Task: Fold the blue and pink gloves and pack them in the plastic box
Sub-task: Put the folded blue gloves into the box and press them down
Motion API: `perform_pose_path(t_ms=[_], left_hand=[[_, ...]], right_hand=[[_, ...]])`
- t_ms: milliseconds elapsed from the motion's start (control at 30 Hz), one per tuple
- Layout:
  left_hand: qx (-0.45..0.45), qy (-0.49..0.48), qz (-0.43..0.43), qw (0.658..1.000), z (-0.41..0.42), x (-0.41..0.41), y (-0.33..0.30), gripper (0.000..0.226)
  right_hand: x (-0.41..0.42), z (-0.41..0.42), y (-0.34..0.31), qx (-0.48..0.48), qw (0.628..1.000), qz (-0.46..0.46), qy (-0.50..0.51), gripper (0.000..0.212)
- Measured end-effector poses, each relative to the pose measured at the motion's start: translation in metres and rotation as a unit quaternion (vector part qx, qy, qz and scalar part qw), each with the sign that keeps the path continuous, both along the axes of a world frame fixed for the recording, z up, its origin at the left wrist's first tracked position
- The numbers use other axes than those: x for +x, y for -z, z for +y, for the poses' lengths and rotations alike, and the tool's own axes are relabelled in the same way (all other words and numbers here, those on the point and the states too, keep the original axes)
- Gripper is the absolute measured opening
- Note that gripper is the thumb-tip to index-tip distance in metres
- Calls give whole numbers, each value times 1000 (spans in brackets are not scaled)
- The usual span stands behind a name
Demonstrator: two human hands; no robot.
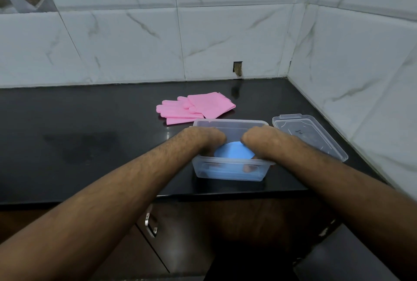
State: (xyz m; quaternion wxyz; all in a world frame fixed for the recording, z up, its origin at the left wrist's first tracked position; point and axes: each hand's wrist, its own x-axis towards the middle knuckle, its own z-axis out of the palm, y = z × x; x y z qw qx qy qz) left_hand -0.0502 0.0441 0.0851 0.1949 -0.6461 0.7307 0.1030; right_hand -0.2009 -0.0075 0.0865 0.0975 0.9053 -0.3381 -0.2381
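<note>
White marbled tiles back a black tabletop (90,123) that runs into a corner. Near its front edge stands the plastic box (230,168), clear and uncovered, and everything else sits relative to it. Both hands reach down inside it: the left hand (207,139) and right hand (255,138) press the folded blue gloves (232,152) toward the bottom. Their fingers are mostly hidden behind the box wall, so I cannot tell how either grip is set. Just behind the box lie the pink gloves (196,109), flat and overlapping, apparently not yet folded. Right of the box rests its lid (309,134). Packing the blue pair looks like the step in hand; next the hands should let go, reach behind the box and fold the pink pair.
</note>
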Motion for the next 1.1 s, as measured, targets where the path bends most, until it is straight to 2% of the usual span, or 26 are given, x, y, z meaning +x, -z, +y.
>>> perform_pose_path(t_ms=[133,267,367,433,567,700,767,933,1000,1100], left_hand=[[13,6,1,1000,-2,0,1,41],[6,12,12,1000,-3,0,2,44],[-2,19,29,999,0,0,1,47],[-8,20,46,999,1,1,2,45],[-23,10,61,998,3,3,2,42],[-11,-18,45,999,4,3,2,45],[-10,-33,42,999,5,2,1,49],[-46,-34,6,998,7,-5,1,48],[-54,-35,-22,998,10,-7,-2,47],[-87,-2,-77,993,13,-4,-4,40]], right_hand=[[4,-5,-4,37,997,69,12,42],[4,-10,-4,45,997,64,5,49],[3,-11,3,23,998,54,-11,64],[2,-12,9,6,999,50,-18,66],[-1,-10,14,-24,999,18,-27,60],[-8,-5,13,-21,998,-41,-34,85],[-10,-2,11,-19,997,-67,-30,89],[-13,2,8,-10,972,-235,13,63],[-12,6,4,-23,968,-247,25,49],[-9,7,3,-17,977,-212,24,36]])
